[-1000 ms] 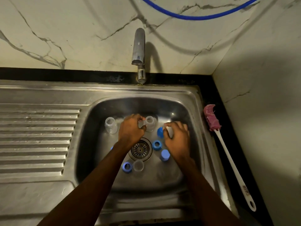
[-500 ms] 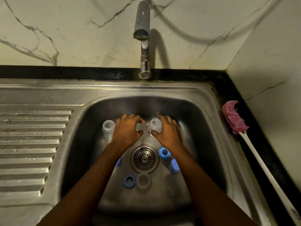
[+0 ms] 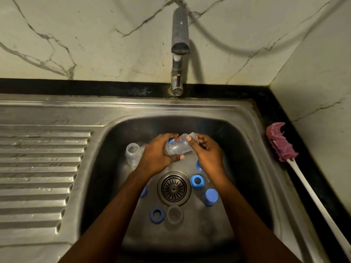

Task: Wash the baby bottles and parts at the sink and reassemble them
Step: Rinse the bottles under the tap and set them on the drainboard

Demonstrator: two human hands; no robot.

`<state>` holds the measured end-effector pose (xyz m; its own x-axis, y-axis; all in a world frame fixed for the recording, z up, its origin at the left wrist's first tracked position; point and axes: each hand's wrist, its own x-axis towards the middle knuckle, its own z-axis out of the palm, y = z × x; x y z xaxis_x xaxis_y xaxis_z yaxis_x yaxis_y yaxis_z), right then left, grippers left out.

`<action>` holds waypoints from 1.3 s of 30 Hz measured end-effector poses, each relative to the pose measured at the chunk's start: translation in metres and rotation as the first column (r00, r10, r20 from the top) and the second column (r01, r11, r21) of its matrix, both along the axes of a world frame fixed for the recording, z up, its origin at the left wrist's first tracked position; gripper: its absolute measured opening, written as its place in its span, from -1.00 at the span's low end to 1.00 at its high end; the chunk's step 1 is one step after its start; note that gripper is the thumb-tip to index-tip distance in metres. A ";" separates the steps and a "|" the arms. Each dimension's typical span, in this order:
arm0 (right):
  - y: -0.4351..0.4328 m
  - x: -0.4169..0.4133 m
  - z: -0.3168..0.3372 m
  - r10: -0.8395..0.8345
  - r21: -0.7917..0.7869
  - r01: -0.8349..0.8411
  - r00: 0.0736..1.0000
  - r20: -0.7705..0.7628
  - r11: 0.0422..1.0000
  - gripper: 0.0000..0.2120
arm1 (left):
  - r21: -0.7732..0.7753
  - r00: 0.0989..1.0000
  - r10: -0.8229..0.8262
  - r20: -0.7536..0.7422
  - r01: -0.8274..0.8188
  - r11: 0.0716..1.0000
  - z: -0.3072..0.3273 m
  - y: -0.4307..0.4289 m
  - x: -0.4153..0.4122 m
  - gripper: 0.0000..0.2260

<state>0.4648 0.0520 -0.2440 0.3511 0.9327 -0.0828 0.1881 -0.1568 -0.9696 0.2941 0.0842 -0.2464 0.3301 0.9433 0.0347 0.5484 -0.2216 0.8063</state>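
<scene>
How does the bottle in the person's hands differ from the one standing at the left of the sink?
The held bottle lies tilted on its side, gripped by the left hand and right hand; the standing bottle sits upright on the sink floor, mouth up, untouched. The held bottle shows coloured print; the standing bottle looks plain from here. Both are clear plastic.

Brushed stainless-steel sink: dull satin sheen, streaked. Ribbed steel drainboard: glints along the ridges. Round slotted metal drain strainer: darker, tarnished-looking. Grey metal tap: smooth, spotted. Cream veined marble wall: smooth, low gloss. Black stone counter strip: glossy, blotched near the tap base. Clear plastic baby bottle with coloured print and plain clear plastic bottle: transparent, slick. Blue plastic screw ring and blue plastic cap: matt. Long white-handled brush: smooth plastic handle; fuzzy pink head, sponge or cloth, hard to tell.
</scene>
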 end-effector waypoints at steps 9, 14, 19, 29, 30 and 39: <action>0.005 -0.009 0.038 0.077 -0.216 -0.081 0.997 -0.025 0.973 -0.72 | -0.449 0.867 0.255 0.429 -0.040 0.892 0.040 -0.003 -0.007 -0.75; 0.040 -0.012 0.073 0.063 -0.168 -0.041 0.989 0.131 0.985 -0.65 | -0.446 0.885 0.309 0.348 -0.134 0.885 0.050 0.001 -0.015 -0.75; 0.083 -0.017 0.103 0.128 -0.194 -0.100 0.982 0.137 0.976 -0.66 | -0.386 0.900 0.338 0.275 -0.218 0.896 0.057 0.010 -0.022 -0.59; 0.117 -0.029 0.124 0.056 -0.282 -0.183 0.912 -0.405 0.942 -0.57 | -0.230 0.944 0.265 0.196 -0.218 0.948 0.062 0.018 -0.021 -0.49; 0.118 -0.030 0.124 0.031 -0.298 -0.179 0.898 -0.440 0.938 -0.58 | -0.222 0.946 0.260 0.194 -0.216 0.951 0.062 0.018 -0.021 -0.48; 0.124 -0.041 0.124 0.009 -0.213 -0.081 0.947 -0.321 0.974 -0.70 | -0.233 0.961 0.232 0.148 -0.194 0.953 0.059 0.016 -0.013 -0.56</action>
